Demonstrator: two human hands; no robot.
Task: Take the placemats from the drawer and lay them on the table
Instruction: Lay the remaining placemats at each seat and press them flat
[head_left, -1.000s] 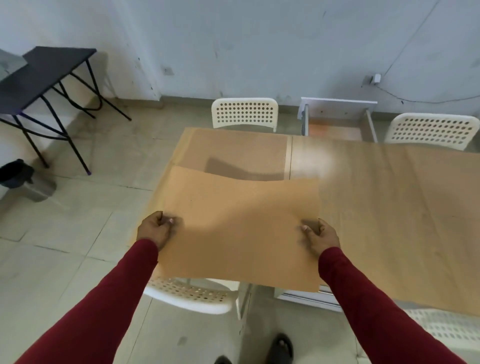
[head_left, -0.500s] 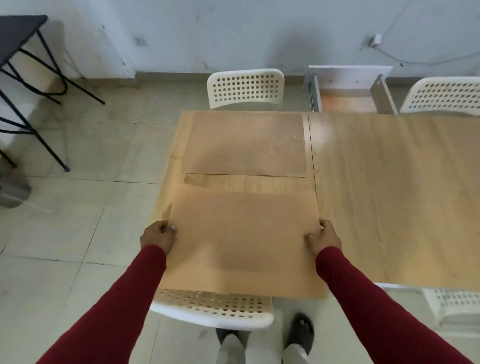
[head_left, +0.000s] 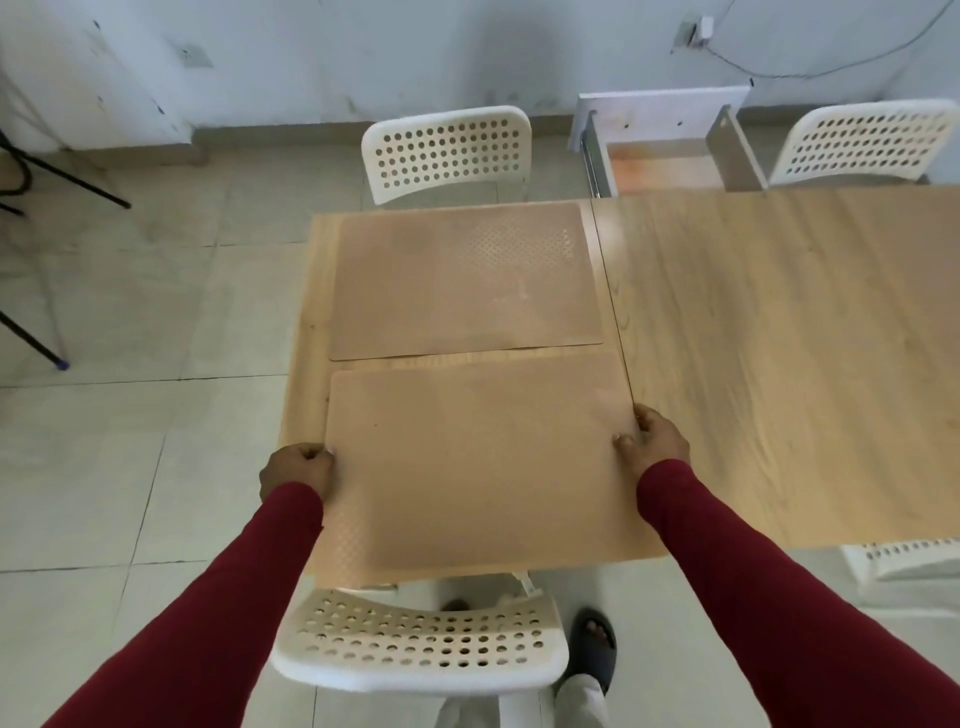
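Step in hand: I'm setting the near placemat (head_left: 467, 467) down on the table (head_left: 779, 364), in front of the white chair (head_left: 421, 644) closest to me.
Left hand (head_left: 297, 473): pinched on the mat's left edge, fingers curled around it.
Right hand (head_left: 652, 441): gripping the mat's right edge, thumb on top.
Where the mat sits: mostly flat on the tabletop, its far edge just short of the far placemat (head_left: 462, 280); its near edge seems to hang slightly past the table's front edge, over the chair.
How to do it well: I'd judge it needs a small push away from me so the near edge comes fully onto the wood — but not so far that it overlaps the far mat. Keep the thin strip of bare wood between the two even from left to right, and line its left and right edges up with those of the far mat. Then let go with both hands together so it doesn't skew.
Drawer (head_left: 665, 150): pulled open at the far side of the table; from here I can't tell if any mats are left in it.
Placemats counted: two — one laid, one in my hands.
Chairs counted: three clearly, plus a corner of a fourth at the right edge.
Hands counted: two, both on the same mat.
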